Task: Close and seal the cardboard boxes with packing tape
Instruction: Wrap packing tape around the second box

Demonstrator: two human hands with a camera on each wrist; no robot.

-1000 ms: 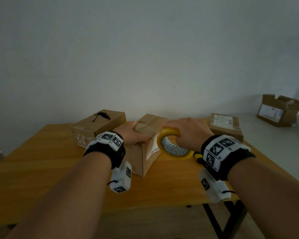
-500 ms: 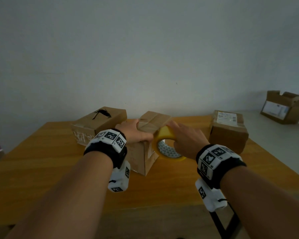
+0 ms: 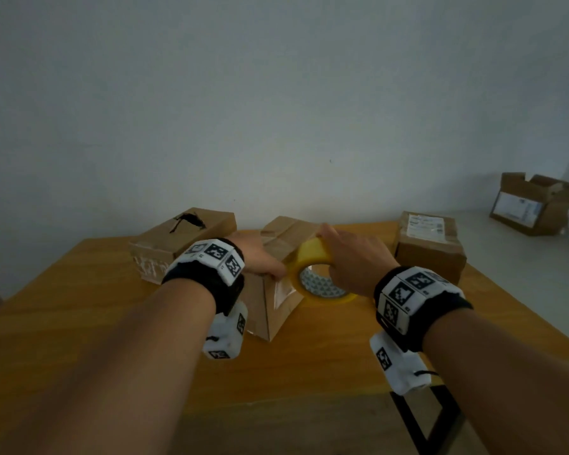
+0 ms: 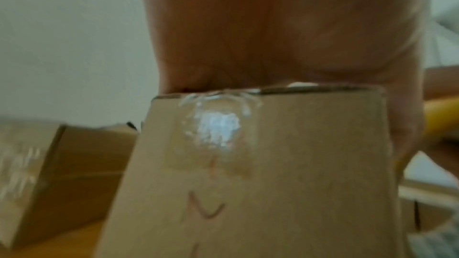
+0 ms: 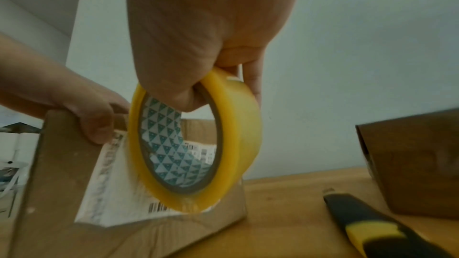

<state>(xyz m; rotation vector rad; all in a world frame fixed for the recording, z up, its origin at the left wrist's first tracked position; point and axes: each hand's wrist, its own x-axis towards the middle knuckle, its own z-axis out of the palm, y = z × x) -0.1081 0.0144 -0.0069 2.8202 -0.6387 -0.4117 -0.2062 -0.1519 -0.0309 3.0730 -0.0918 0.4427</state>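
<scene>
A small brown cardboard box stands corner-on in the middle of the wooden table. My left hand lies on its top, palm down, with the thumb curled over the near upper edge. My right hand grips a yellow roll of packing tape, thumb through the core and fingers on the outer band. The roll is on edge against the box's right face, over a white shipping label. Whether a strip of tape joins the roll to the box is unclear.
A closed box with a torn top sits to the left, and a labelled, taped box to the right. A yellow-and-black utility knife lies on the table beside the right box. An open box rests on a pale surface at far right.
My right hand has carried the tape roll a little left and up, against the middle box's upper edge. The left hand has stayed on the box top.
</scene>
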